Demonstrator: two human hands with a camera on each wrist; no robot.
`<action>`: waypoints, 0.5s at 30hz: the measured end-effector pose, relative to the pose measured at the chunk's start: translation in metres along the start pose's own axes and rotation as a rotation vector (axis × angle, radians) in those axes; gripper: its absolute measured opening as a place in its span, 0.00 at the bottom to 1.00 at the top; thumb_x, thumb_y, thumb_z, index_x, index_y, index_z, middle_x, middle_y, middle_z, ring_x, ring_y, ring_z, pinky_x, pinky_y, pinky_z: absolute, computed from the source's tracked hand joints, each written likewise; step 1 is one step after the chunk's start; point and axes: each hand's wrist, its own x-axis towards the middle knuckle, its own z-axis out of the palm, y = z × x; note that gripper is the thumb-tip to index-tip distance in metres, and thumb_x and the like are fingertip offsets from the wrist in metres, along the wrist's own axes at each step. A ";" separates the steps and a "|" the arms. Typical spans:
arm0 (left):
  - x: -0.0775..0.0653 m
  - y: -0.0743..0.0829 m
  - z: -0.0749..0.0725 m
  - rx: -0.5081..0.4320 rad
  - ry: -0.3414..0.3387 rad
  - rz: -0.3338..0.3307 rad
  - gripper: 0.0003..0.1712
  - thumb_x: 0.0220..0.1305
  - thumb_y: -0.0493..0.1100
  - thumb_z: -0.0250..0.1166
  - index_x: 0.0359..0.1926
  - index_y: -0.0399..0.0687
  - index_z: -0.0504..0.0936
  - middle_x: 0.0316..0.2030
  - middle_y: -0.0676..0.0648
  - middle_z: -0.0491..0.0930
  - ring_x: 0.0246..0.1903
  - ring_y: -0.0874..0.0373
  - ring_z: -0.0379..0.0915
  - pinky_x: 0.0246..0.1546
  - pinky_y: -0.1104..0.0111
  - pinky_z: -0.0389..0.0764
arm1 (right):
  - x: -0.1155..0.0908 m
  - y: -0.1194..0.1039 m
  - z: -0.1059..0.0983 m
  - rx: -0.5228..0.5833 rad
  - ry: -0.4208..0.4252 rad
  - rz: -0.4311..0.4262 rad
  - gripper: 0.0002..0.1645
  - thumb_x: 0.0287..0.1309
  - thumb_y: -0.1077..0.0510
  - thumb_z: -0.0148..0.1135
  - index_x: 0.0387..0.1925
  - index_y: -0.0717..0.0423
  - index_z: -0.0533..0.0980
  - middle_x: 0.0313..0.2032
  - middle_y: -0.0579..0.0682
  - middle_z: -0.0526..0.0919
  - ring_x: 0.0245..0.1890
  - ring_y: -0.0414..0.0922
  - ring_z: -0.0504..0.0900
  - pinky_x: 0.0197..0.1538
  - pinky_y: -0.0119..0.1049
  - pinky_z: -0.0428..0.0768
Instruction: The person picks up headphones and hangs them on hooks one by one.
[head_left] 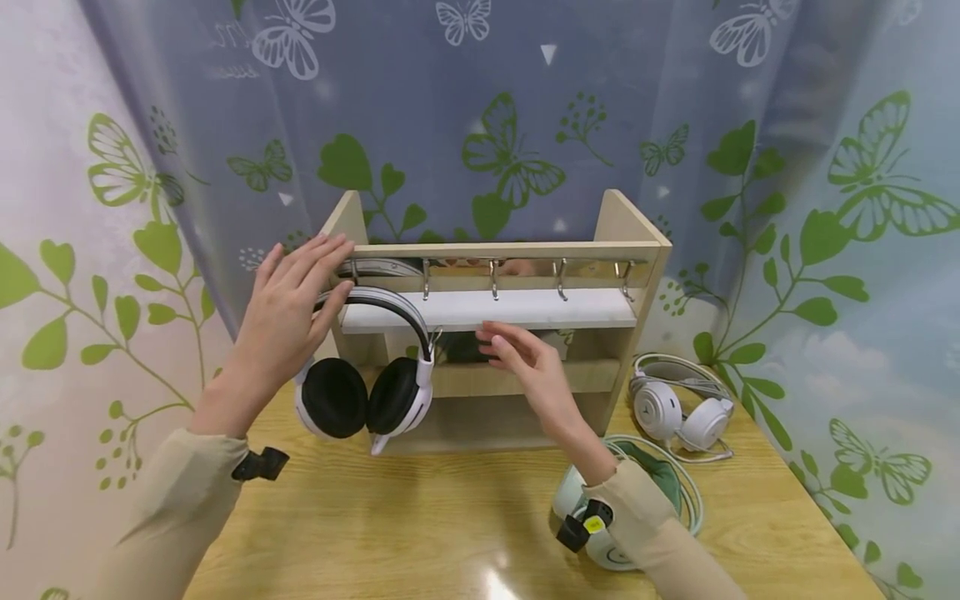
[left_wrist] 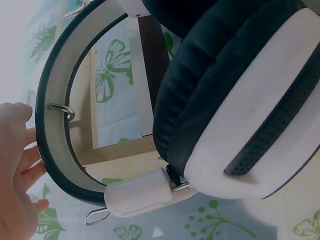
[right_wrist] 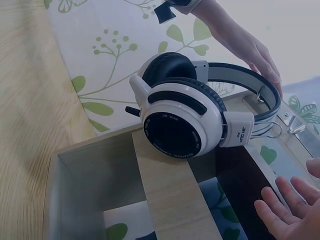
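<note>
White headphones point(head_left: 423, 392) with black ear cushions hang by their headband from a metal hook point(left_wrist: 62, 110) at the left end of a wooden rack point(head_left: 510, 250). My left hand point(head_left: 288, 312) lies at the top of the headband, its fingers extended over the rack's upper left corner and its thumb beside the band. The left wrist view shows its fingers right at the band's outer edge. My right hand point(head_left: 528, 367) is held in front of the white shelf, right of the headphones, fingers loosely bent and nothing in them.
Several more hooks point(head_left: 493, 279) line the rack's top rail to the right. White headphones point(head_left: 678, 408) with a coiled cable lie beside the rack on the wooden table point(head_left: 390, 525). Pale green headphones point(head_left: 570, 492) lie nearer, partly behind my right forearm. A butterfly-patterned curtain point(head_left: 420, 108) surrounds the table.
</note>
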 end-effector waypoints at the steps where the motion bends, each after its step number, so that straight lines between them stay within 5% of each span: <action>1: 0.000 0.000 0.001 0.000 0.002 -0.002 0.27 0.75 0.43 0.59 0.71 0.43 0.71 0.70 0.41 0.71 0.72 0.44 0.61 0.75 0.45 0.46 | -0.001 0.000 -0.002 0.003 0.001 0.003 0.22 0.77 0.56 0.53 0.65 0.60 0.75 0.60 0.59 0.81 0.61 0.58 0.79 0.62 0.47 0.78; 7: 0.000 0.000 0.004 -0.013 0.019 -0.019 0.27 0.76 0.44 0.59 0.71 0.44 0.72 0.69 0.41 0.71 0.72 0.44 0.61 0.76 0.45 0.46 | -0.009 0.002 -0.013 0.005 0.010 0.010 0.23 0.77 0.55 0.52 0.66 0.60 0.74 0.60 0.60 0.80 0.62 0.61 0.77 0.62 0.46 0.78; 15: 0.000 0.000 0.006 -0.028 0.050 -0.018 0.26 0.75 0.43 0.60 0.70 0.43 0.73 0.68 0.41 0.72 0.72 0.44 0.62 0.76 0.45 0.46 | -0.018 0.008 -0.029 0.007 0.056 0.039 0.24 0.77 0.53 0.53 0.66 0.62 0.73 0.61 0.62 0.80 0.59 0.51 0.82 0.63 0.48 0.77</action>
